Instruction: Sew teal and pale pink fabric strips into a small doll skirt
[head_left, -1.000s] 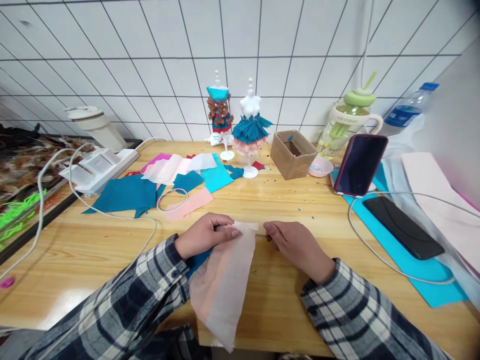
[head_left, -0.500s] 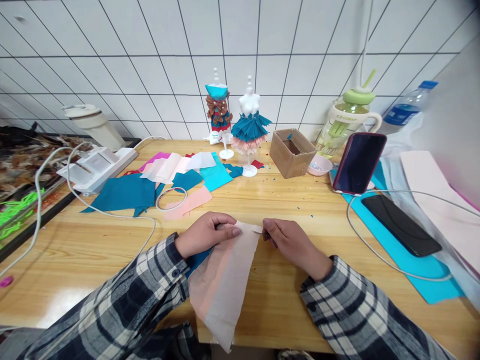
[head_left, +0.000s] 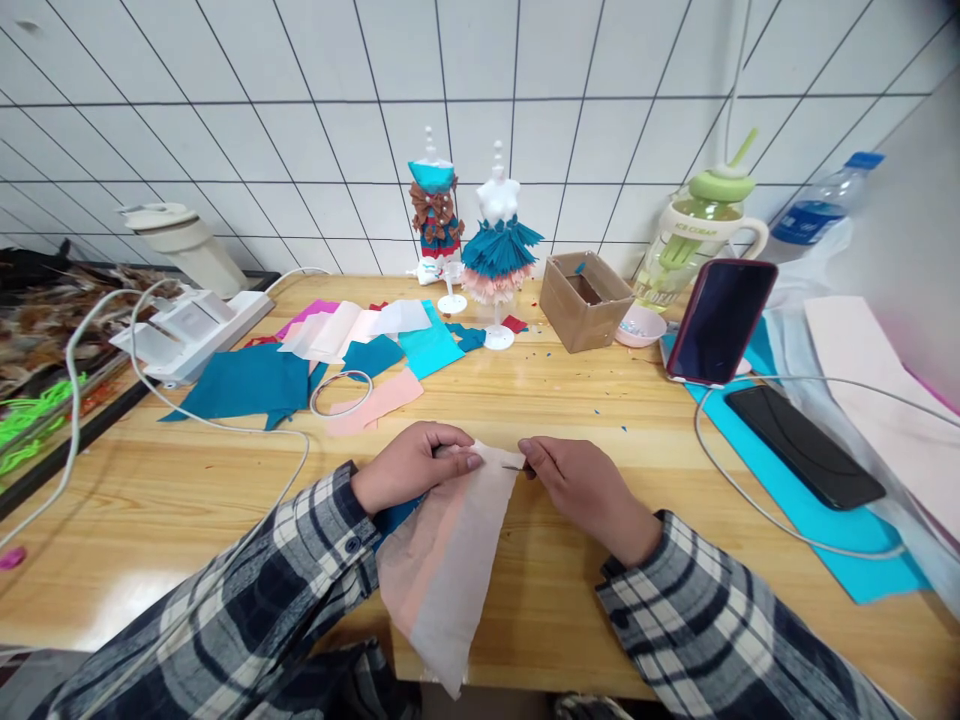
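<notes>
My left hand (head_left: 420,465) pinches the top edge of a pale pink crepe paper sheet (head_left: 457,560), which hangs down past the table's front edge. A piece of dark teal paper (head_left: 397,515) shows behind it, under my left wrist. My right hand (head_left: 574,485) is closed around a small dark tool, mostly hidden by the fingers. The tool's thin metal tip (head_left: 512,467) lies over the sheet's upper right corner, between my two hands.
Two small dress forms (head_left: 498,250) stand at the back, beside a cardboard box (head_left: 586,305). Paper pieces (head_left: 247,382), a tape ring (head_left: 341,395) and a power strip (head_left: 195,335) lie left. Right are a propped phone (head_left: 720,320), a flat phone (head_left: 804,445), cables and bottles.
My right hand has moved slightly left, and the tool's tip now reaches further over the sheet. My left hand keeps its grip.
</notes>
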